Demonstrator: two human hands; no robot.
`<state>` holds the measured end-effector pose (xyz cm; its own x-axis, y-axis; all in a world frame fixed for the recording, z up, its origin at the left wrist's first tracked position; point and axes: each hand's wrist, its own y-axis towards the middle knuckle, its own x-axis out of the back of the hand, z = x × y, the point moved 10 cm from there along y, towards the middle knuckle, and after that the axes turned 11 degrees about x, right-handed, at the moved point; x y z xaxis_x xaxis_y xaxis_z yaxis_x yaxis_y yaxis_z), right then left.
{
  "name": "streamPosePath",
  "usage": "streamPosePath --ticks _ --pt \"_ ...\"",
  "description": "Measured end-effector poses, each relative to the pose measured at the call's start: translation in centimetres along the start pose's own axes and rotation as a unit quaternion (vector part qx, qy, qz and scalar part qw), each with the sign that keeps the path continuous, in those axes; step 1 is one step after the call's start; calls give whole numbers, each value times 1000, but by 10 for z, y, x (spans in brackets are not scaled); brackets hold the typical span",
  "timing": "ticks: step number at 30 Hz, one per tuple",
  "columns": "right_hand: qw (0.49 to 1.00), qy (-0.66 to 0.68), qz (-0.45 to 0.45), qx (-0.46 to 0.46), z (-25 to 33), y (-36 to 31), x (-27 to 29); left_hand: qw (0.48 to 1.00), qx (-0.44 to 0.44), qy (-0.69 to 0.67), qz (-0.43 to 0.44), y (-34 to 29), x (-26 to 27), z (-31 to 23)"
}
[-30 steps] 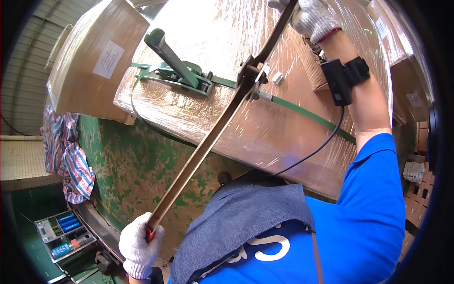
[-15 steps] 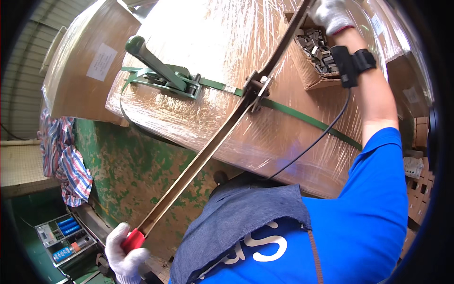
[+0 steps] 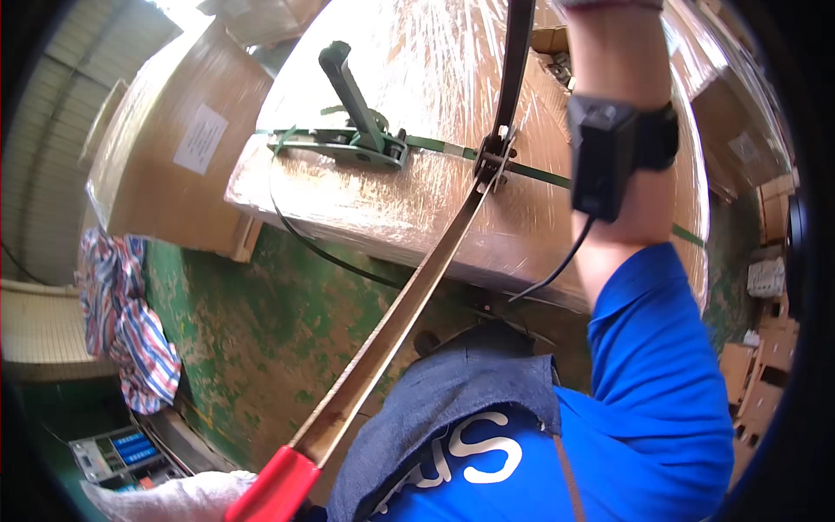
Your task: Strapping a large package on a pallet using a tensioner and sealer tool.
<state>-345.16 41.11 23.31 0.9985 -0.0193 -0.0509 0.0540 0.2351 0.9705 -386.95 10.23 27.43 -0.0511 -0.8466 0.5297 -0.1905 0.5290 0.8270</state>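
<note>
A long-handled strap sealer [image 3: 426, 274] straddles the green strap [image 3: 537, 175] on a film-wrapped carton load [image 3: 330, 196], its jaws around the strap. Its red grip is at the lower left, where my left hand [image 3: 178, 498], in a white glove, is closed on it; the frame edge cuts off part of the hand. The other handle rises out of the top edge. My right arm stretches up beside that handle. Only the glove cuff of my right hand [image 3: 609, 4] shows, its fingers out of frame. Left of the jaws, a green strap tensioner [image 3: 357, 146] sits on the strap, lever raised.
Behind my right forearm, an open cardboard box [image 3: 550, 43] holds small metal pieces. Another wrapped carton [image 3: 187, 143] stands left, above striped woven sheeting [image 3: 139, 335]. A tray with blue items [image 3: 130, 452] lies lower left. A loose strap tail [image 3: 326, 252] hangs over the floor.
My view has shifted, so the load and sealer jaws appear farther right. My right hand has gone mostly out of the top edge. The red grip and left hand are lower and look larger.
</note>
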Motion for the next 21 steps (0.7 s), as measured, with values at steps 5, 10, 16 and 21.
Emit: streamPosePath --ticks 5,10,16,21 --pt "983 -61 50 163 76 27 -37 987 -148 13 -65 70 -5 7" --pt "971 -127 107 -175 167 15 -80 947 -291 -16 -135 137 -6 10" --pt "993 -108 56 3 197 -14 -108 927 -331 -40 -173 95 -5 -118" --pt "976 -80 192 -64 120 22 -104 934 -323 3 -154 56 -6 -178"
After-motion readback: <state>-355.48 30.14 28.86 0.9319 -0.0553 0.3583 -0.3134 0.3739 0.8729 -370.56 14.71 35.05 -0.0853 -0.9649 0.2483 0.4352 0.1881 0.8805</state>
